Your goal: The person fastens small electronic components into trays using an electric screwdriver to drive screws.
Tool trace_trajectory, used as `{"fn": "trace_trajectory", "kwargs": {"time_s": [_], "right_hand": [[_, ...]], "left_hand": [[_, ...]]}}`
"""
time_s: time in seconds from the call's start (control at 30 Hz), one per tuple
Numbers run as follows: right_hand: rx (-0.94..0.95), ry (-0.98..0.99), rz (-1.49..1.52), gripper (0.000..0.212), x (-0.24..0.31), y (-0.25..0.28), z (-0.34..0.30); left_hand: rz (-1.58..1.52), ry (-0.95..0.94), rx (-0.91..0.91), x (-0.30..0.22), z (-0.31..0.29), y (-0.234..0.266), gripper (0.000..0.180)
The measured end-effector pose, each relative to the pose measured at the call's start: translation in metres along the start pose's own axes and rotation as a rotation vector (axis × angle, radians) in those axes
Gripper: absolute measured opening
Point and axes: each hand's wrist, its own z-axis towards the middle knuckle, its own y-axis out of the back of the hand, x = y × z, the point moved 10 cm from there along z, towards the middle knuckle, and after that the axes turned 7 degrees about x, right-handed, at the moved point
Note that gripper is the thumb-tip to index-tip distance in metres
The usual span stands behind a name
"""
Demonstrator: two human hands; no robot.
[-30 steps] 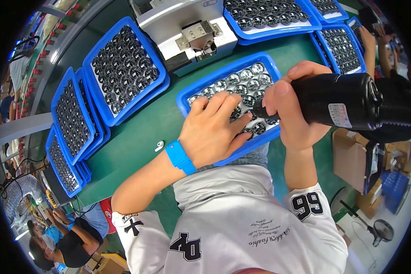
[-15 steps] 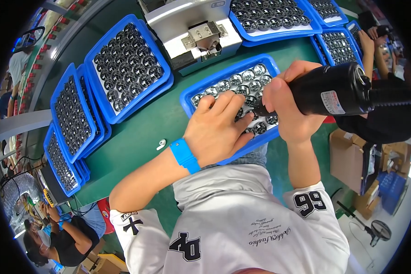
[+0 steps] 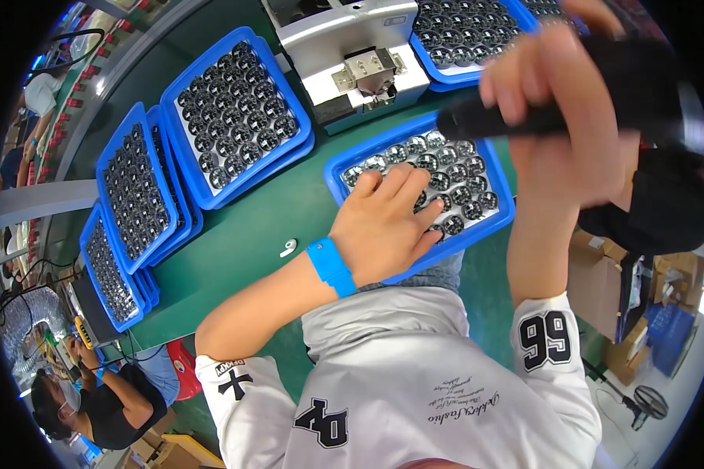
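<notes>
Blue tray of round silver parts, set on green worktop before the person; further blue trays stacked at left and behind. Left hand laid flat, fingers spread, on the parts. Right hand raised above the tray, grip closed round a black driver. Grey machine stood behind. Cartons seen at right.

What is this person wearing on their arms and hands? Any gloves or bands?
No gloves: both hands are bare. The left hand has a bright blue wristband snug around the wrist. The forearms are uncovered. Short white sleeves reach only the upper arms: the right sleeve carries a big black number print, the left sleeve a black cross-like mark and small lettering. The right hand shows no band.
</notes>
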Motion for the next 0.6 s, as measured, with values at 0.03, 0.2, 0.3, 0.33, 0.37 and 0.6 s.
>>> {"fn": "trace_trajectory", "kwargs": {"time_s": [0.03, 0.2, 0.3, 0.33, 0.37, 0.6], "right_hand": [[-0.185, -0.066, 0.170, 0.019, -0.002, -0.005, 0.019], [-0.171, -0.111, 0.300, 0.008, -0.036, -0.047, 0.066], [-0.162, -0.131, 0.233, 0.012, -0.042, -0.060, 0.072], [-0.148, -0.161, 0.184, 0.012, -0.047, -0.063, 0.071], [-0.218, -0.117, 0.016, 0.013, -0.051, -0.060, 0.069], [-0.260, -0.451, 0.202, 0.013, -0.051, -0.057, 0.035]], "left_hand": [[-0.008, 0.013, 0.013, 0.002, -0.001, -0.003, 0.039], [-0.022, 0.015, -0.017, 0.002, -0.003, -0.004, 0.040], [-0.039, 0.032, -0.010, 0.004, -0.005, -0.006, 0.040], [-0.039, 0.035, -0.012, 0.004, -0.005, -0.006, 0.040], [-0.041, 0.038, -0.014, 0.004, -0.005, -0.006, 0.040], [-0.055, 0.052, -0.004, 0.007, -0.008, -0.008, 0.040]]}}
